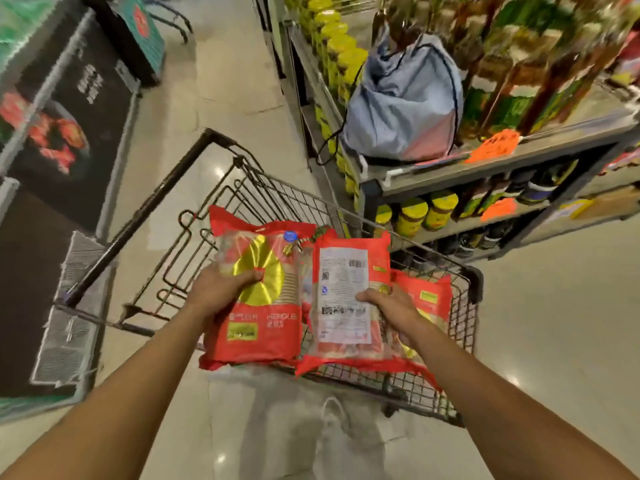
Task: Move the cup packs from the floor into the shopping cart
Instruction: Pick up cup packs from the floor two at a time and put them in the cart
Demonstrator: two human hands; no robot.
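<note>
The fingers of the left hand (221,289) curl over the top face of a red cup pack (256,299), thumb pressed near its gold disc, holding it from the left edge. The fingers of the right hand (391,303) close around the right side of a second cup pack (343,299), which shows its white label and barcode upward. Both packs are held side by side, touching or nearly so, over the near end of the wire shopping cart (464,306). Inside the cart's basket, just beside the right hand, lies a third red pack (433,296), partly hidden behind the held one. The cart's black handle (152,216) runs off to the left. To the right stands a shelf unit (519,157) carrying a pale blue drawstring bag (401,98) on its upper board, bottles behind it, and yellow-lidded jars (429,209) on the lower board.
</note>
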